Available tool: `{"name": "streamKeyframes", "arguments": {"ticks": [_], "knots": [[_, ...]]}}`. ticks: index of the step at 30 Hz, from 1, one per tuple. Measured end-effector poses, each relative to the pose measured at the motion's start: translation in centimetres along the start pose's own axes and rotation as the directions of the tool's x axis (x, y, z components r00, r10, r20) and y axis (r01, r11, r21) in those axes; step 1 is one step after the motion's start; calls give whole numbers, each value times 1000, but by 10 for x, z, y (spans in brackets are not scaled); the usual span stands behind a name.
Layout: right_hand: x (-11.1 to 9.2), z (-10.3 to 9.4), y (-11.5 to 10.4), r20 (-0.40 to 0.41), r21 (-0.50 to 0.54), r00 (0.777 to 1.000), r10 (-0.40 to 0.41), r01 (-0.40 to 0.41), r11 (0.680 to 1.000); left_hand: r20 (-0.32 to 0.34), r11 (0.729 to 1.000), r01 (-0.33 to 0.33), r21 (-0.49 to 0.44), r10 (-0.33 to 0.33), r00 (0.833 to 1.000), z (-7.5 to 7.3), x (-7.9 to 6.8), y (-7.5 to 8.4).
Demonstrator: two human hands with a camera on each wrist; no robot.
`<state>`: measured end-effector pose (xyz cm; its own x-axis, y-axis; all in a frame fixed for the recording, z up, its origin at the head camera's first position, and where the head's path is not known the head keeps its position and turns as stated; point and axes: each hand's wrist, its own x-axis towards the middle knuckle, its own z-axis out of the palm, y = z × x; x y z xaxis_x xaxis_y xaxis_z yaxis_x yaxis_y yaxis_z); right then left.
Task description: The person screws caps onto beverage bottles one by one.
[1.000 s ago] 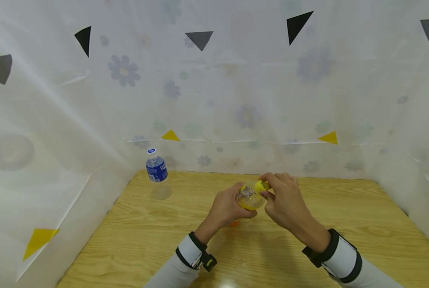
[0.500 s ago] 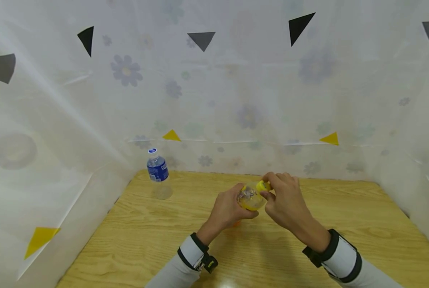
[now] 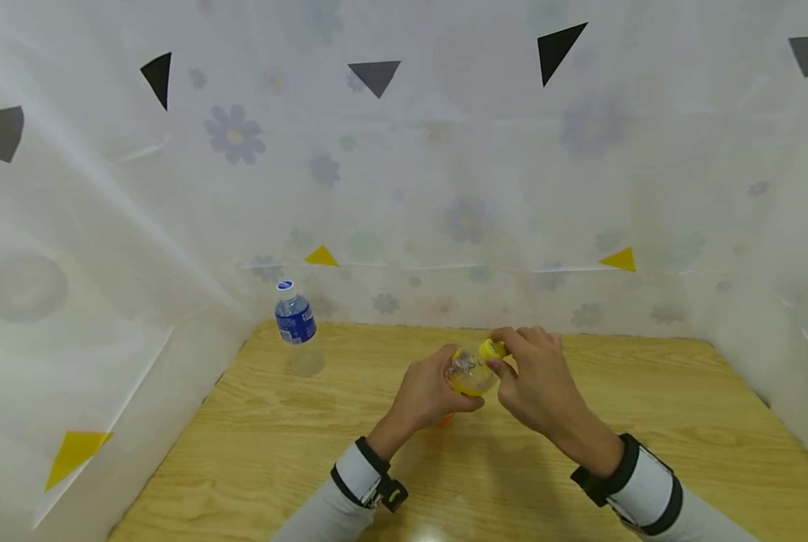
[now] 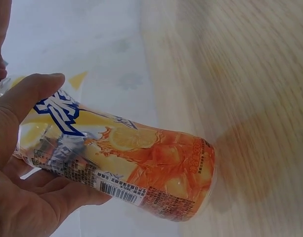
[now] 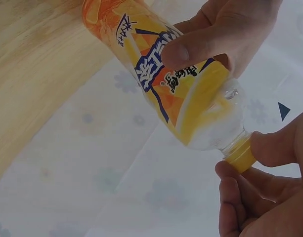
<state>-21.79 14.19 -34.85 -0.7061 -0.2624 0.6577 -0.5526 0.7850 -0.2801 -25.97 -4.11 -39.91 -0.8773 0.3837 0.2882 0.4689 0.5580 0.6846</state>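
A plastic drink bottle (image 3: 470, 374) with a yellow and orange label is tilted over the table, its neck leaning toward the right. My left hand (image 3: 425, 393) grips it round the upper body, the thumb across the label in the left wrist view. The label's orange lower part (image 4: 166, 168) shows lemon slices and ice, with the base close over the wood. At the neck, thumb and fingertips of my right hand (image 3: 538, 382) pinch the yellow cap (image 5: 241, 154). The cap sits on the mouth of the bottle, and the shoulder below it looks see-through.
A clear bottle (image 3: 297, 320) with a blue label and white cap stands upright at the back left of the wooden table (image 3: 254, 452). Pale flowered sheeting (image 3: 404, 173) hangs behind the table and along both sides, with dark and yellow triangles on it.
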Motion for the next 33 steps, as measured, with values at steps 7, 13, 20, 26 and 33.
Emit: {"name": "streamKeyframes", "arguments": {"ticks": [7,13,20,26,33], "knots": [[-3,-2,0,35,14,999,20,-21,1000,2,999,6,38,-6,1000,-4,2,1],[-5,-1,4,76,25,994,82,-84,996,-135,995,98,-22,-100,986,-30,11,-7],[-9,1,14,122,29,985,122,-127,992,-405,971,186,-149,-231,885,-80,32,-41],[-14,1,18,155,7,976,151,-154,988,-532,956,241,-166,-292,795,-93,36,-78],[-18,3,22,187,-16,968,169,-169,986,-560,924,336,-184,-379,737,-89,26,-109]]}}
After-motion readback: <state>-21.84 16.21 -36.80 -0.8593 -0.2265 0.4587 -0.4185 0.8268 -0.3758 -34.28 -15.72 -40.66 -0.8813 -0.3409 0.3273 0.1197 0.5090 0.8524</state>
